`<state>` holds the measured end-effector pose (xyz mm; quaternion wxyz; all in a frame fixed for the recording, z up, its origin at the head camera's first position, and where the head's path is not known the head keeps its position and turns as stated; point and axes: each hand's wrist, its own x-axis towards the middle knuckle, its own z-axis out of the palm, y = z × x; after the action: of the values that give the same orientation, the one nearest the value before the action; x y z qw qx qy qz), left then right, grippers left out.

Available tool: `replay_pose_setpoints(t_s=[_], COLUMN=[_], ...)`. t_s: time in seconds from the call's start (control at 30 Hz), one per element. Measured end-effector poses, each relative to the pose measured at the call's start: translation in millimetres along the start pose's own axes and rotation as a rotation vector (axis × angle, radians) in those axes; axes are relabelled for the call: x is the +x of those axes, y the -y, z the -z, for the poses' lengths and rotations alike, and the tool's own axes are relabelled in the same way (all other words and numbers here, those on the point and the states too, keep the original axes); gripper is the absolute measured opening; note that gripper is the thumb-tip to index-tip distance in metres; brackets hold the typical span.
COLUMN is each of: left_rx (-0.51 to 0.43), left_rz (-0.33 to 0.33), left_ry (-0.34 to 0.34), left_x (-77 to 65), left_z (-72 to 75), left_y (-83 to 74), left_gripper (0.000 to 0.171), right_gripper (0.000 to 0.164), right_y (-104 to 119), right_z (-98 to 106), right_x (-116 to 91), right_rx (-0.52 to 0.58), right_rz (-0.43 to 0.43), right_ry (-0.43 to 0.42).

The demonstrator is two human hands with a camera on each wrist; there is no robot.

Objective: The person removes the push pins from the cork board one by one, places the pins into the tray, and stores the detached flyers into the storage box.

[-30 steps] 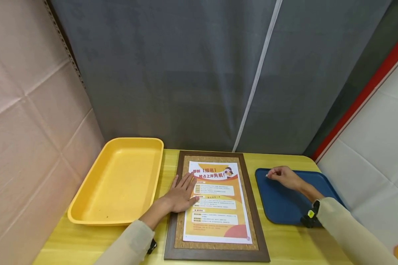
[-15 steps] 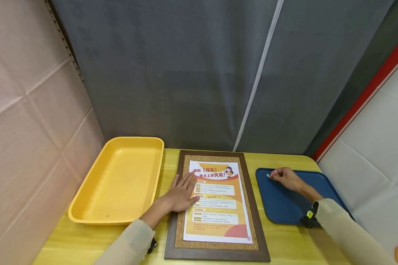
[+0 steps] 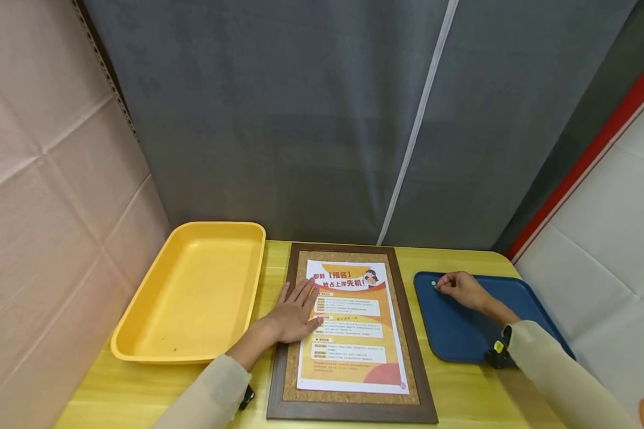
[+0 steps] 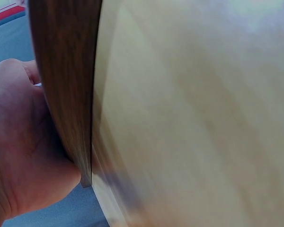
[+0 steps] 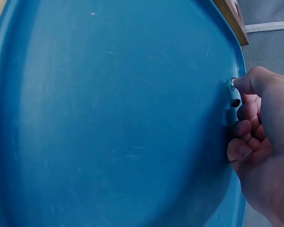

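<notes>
A printed orange and white poster (image 3: 349,328) lies on a cork board (image 3: 349,398) with a dark wooden frame. My left hand (image 3: 292,316) rests palm down, fingers spread, across the frame's left side and the poster's left edge. At the far left corner of a blue tray (image 3: 461,325) my right hand (image 3: 466,290) has its thumb and fingers drawn together. Its thumb tip is at a small shiny thumbtack (image 5: 233,84) in the right wrist view, beside a tiny dark round piece (image 5: 235,102). From the head, a pale round dot (image 3: 433,283) shows just beyond the fingertips.
A deep yellow tray (image 3: 193,298) with a few dark specks stands on the left of the wooden table (image 3: 139,393). A grey curtain (image 3: 279,119) hangs behind the table. Pale panels (image 3: 59,208) close in the left side, and a white wall (image 3: 606,250) the right.
My right hand has drawn back slightly to the right over the blue tray, and the pale dot now shows more apart from its fingertips. The left hand has stayed in place.
</notes>
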<state>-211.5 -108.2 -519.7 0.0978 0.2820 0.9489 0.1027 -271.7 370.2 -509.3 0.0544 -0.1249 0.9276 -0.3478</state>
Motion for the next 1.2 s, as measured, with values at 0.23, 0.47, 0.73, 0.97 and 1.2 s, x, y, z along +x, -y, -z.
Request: replay_pose_setpoints(t_s=[0.23,0.47,0.73,0.97,1.2], left_rx=[-0.006,-0.005,0.001,0.014,0.017], left_rz=[0.007,-0.004,0.004,-0.005,0.003], left_ry=[0.014,0.018,0.01,0.006,0.016], left_x=[-0.4,-1.6,-0.2,1.4,2.4], left_z=[1.3,6.1,1.1,-2.2,-2.9], left_y=[-1.4,-3.8,-0.6,2.4,1.8], left_gripper=[0.081,0.082,0.082,0.083,0.082], right_gripper=[0.01,0.009,0.007,0.006,0.007], right_y=[0.0,-1.8,0.7,4.4,6.3], right_z=[-0.6,-0.5,0.0,4.1,8.0], right_x=[-0.5,-0.2,-2.4,-7.0,-5.9], right_rx=[-0.014,-0.027,-0.007,0.008,0.018], right_rz=[-0.001,-0.007,-0.019,-0.008,0.013], right_ry=[-0.013,-0.027,-0.051,-0.052,-0.058])
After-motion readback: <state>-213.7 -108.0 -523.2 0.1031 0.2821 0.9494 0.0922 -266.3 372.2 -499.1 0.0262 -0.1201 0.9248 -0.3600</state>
